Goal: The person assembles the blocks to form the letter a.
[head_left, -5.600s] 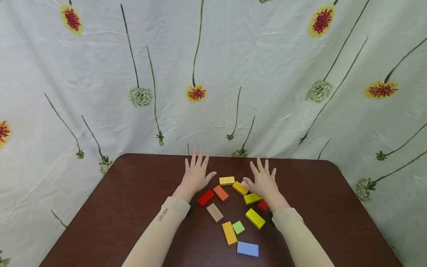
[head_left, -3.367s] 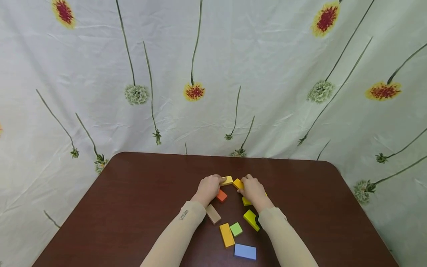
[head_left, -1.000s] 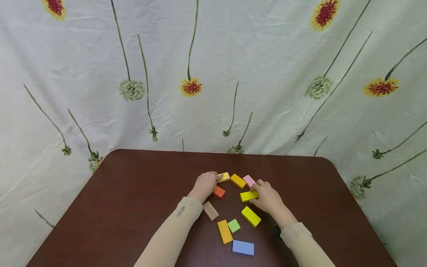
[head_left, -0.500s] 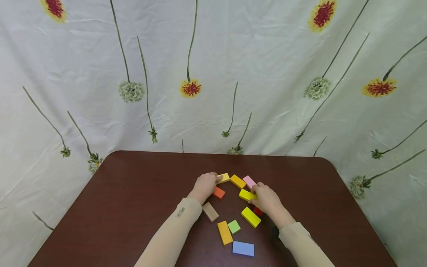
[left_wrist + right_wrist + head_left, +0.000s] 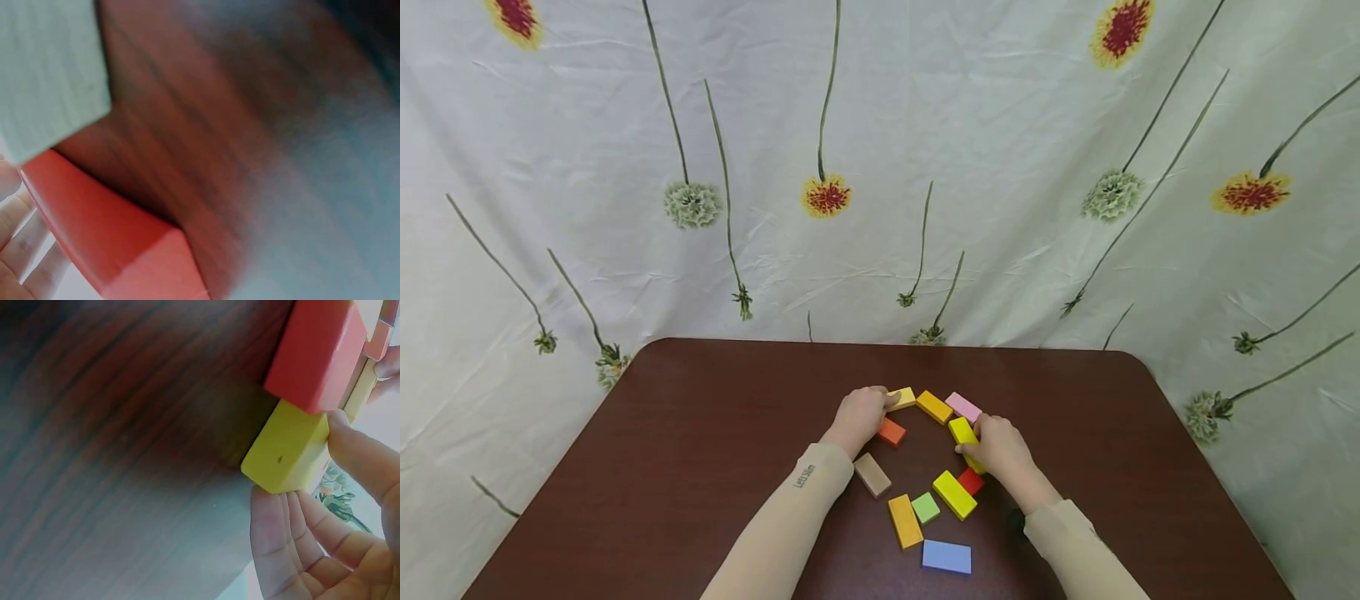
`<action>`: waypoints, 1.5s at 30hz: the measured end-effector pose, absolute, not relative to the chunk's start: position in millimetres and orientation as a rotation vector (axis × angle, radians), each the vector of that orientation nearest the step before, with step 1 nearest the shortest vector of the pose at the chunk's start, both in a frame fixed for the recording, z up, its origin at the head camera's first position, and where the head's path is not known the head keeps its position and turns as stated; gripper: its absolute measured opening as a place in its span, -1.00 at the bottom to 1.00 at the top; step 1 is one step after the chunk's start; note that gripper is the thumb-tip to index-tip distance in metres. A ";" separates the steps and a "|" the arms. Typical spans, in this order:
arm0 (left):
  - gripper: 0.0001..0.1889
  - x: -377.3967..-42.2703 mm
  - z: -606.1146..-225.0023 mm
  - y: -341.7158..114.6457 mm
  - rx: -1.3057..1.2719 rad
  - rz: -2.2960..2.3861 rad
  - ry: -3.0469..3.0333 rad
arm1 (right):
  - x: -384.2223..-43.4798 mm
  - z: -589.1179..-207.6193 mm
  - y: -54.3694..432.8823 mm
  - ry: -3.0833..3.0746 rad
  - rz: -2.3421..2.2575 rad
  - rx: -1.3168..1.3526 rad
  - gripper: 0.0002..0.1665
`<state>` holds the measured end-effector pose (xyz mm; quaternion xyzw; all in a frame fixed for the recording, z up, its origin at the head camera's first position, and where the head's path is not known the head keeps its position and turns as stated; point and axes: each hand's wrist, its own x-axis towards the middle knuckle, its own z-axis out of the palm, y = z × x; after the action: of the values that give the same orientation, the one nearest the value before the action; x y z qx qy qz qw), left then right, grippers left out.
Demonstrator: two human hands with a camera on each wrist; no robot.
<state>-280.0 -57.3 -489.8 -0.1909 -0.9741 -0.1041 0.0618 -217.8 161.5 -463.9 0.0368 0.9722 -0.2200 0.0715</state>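
Observation:
My left hand [image 5: 856, 419] holds the pale yellow block [image 5: 905, 397] at its left end, thumb along the near side. Under the left wrist, a red block [image 5: 106, 225] and the beige block [image 5: 50, 69] show in the left wrist view. My right hand [image 5: 1006, 450] pinches a yellow block [image 5: 284, 447] between thumb and fingertips, and that block stands slanted on the table. Just behind it lies a pink block [image 5: 964, 407], and an amber block [image 5: 934, 407] sits between pink and pale yellow. A red block [image 5: 970, 481] touches a second yellow block [image 5: 954, 495] nearer me.
Inside the arc lies an orange-red block [image 5: 891, 432]. Closer to me are an orange block [image 5: 905, 522], a small green block [image 5: 926, 507] and a blue block [image 5: 947, 557]. The dark wooden table [image 5: 715, 450] ends at a flowered cloth [image 5: 880, 275].
My right hand has swung the yellow block from nearly crosswise to slanting toward me. The second yellow block has shifted slightly left, and more of the red one shows. The left hand stays put.

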 end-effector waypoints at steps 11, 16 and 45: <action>-0.69 -282.4 -493.5 -59.8 -0.636 -0.359 -2.914 | -225.5 -468.6 160.1 2.909 -0.727 0.228 -0.57; -0.67 -281.5 -490.2 -59.2 -0.610 -0.347 -2.957 | -227.2 -469.4 158.2 2.899 -0.749 0.251 -0.57; -0.69 -282.1 -489.8 -59.7 -0.600 -0.335 -2.968 | -222.0 -471.4 150.3 2.926 -0.796 0.260 -0.50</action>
<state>-282.1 -59.7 -489.8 -0.1968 -0.9731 -0.1099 0.0473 -222.0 150.3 -471.4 0.0853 0.9603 -0.2612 0.0490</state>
